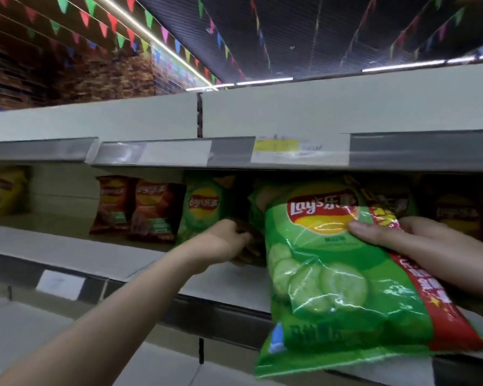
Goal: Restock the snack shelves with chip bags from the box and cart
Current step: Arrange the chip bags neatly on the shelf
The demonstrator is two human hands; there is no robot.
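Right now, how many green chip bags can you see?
2 clear: a large green bag held in the right hand, and a small green bag standing on the shelf. More may hide behind the large one.

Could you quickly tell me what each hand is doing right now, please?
Left hand: reaching into the shelf; its fingers are hidden in shadow, so cannot tell.
Right hand: holding the large green chip bag.

Green bag (346,277), cucumber slices printed, red band at 3 o'clock. Orange-red bags (140,208) at 9 o'clock; yellow bag (7,195) beyond. Multicoloured bunting (117,26) at 11 o'clock.
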